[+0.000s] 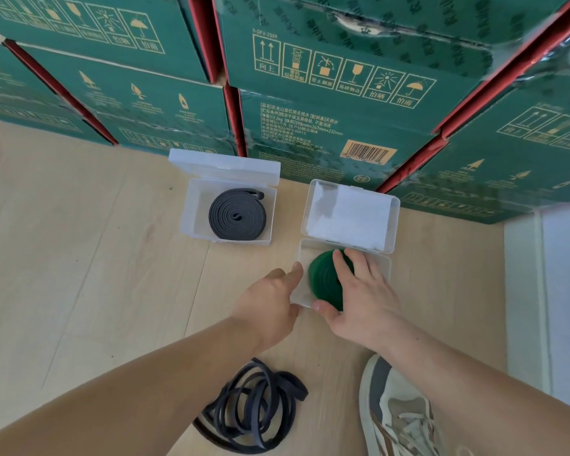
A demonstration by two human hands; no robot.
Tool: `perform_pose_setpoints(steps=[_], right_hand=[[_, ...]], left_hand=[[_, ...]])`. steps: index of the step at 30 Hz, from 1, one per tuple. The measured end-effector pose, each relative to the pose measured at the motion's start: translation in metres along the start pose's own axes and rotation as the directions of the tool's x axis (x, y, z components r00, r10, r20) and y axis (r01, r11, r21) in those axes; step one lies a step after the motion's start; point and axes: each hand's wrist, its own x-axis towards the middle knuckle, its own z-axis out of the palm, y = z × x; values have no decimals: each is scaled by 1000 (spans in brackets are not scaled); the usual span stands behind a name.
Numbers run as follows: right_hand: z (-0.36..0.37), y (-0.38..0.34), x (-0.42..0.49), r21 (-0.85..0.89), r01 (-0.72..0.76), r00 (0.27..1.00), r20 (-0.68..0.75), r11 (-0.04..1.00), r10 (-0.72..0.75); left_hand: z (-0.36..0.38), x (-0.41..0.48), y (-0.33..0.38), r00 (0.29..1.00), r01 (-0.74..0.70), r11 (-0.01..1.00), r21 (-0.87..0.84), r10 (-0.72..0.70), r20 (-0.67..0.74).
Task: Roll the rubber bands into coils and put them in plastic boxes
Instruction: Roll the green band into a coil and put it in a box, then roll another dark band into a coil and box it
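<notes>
A green rubber band coil sits partly inside an open clear plastic box, whose lid stands raised behind it. My right hand is shut on the coil, fingers over its top and thumb at its near edge. My left hand rests against the box's left wall, fingers together. A second open clear box to the left holds a dark grey coiled band. A loose tangle of dark blue bands lies on the floor near me.
Stacked green cartons form a wall right behind the boxes. The floor is pale wood. A light sneaker stands at the lower right, beside a white wall base.
</notes>
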Motion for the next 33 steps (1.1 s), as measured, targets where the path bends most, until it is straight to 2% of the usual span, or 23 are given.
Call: perform_pose_setpoints(steps=[10,15,18,23,26,28,30,33], right_hand=[[-11,0,14,26,-18,990,138,999,15],[-5,-8,5,-24,-21,991,129,1000,24],[2,-13,-2,-57,-20,998,56,998,23],[-5,-16,1,-30,86,991,-101,996,-88],[-1,-37,1,-49,258,936,-233,965,-262],[7,-57,-3,-67,367,895,-245,928,-372],[13,-79,-8,-48,454,873,-174,890,-455],[23,-100,-16,15,495,867,55,869,-495]], left_hand=[[-7,-2,1,997,55,998,-29,-53,61],[-14,-1,1,994,58,998,-11,-56,99],[-10,-4,-1,992,50,998,-25,-47,114],[-13,11,4,974,165,961,-222,-122,193],[-24,5,-1,981,123,989,-82,-109,163],[-30,-16,-18,983,107,992,63,-116,141],[-31,-44,-44,965,120,972,203,-162,205],[-28,-88,-88,896,149,914,378,-287,340]])
